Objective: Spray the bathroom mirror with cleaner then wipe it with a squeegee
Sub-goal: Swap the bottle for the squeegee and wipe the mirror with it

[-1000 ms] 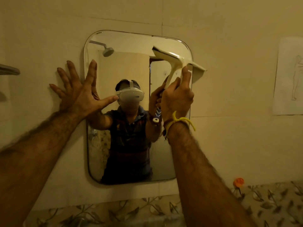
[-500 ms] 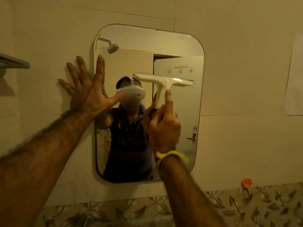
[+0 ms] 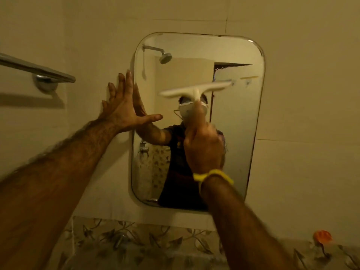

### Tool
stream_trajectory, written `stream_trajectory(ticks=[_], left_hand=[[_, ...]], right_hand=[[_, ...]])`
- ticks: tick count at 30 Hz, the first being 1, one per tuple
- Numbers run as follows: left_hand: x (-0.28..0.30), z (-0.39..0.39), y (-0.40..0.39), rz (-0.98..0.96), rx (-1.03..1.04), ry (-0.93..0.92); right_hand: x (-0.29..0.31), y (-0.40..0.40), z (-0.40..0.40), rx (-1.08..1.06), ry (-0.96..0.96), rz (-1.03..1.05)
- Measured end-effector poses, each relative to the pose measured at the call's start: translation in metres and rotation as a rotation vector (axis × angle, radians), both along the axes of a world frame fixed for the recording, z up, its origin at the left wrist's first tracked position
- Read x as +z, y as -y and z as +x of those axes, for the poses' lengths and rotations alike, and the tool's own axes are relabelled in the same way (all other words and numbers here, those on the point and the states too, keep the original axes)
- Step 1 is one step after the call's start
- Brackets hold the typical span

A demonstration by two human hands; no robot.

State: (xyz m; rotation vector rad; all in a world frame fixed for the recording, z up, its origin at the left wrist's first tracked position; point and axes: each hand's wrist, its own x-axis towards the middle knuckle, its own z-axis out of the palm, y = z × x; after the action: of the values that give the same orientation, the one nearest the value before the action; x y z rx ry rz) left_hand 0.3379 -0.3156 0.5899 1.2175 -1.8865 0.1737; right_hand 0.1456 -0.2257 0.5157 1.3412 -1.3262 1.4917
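Head view: my right hand (image 3: pixel 203 147) grips the squeegee (image 3: pixel 195 90) handle, blurred blade across the middle of the mirror (image 3: pixel 239 133); whether it touches the glass is unclear. My left hand (image 3: pixel 124 107) presses spread at the mirror's left edge.

No legible text, label, brand, number or sign appears on any surface shown.
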Motion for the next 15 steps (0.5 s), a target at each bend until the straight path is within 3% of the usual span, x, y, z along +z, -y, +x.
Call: stream_trajectory(ticks=[4,7,10,15], left_hand=[[-0.019,0.001,-0.001,0.05,0.028,0.029],[-0.02,0.011,0.0,0.092,-0.001,0.036],[-0.015,0.021,-0.001,0.112,-0.032,0.066],[-0.017,0.031,0.006,0.054,-0.081,0.09]], right_hand=[[0.055,0.005,0.003,0.076,0.031,-0.05],[0.01,0.008,0.014,0.158,-0.114,0.027],[-0.032,0.007,0.002,0.064,-0.2,0.123],[0.045,0.019,0.036,0.141,-0.108,0.048]])
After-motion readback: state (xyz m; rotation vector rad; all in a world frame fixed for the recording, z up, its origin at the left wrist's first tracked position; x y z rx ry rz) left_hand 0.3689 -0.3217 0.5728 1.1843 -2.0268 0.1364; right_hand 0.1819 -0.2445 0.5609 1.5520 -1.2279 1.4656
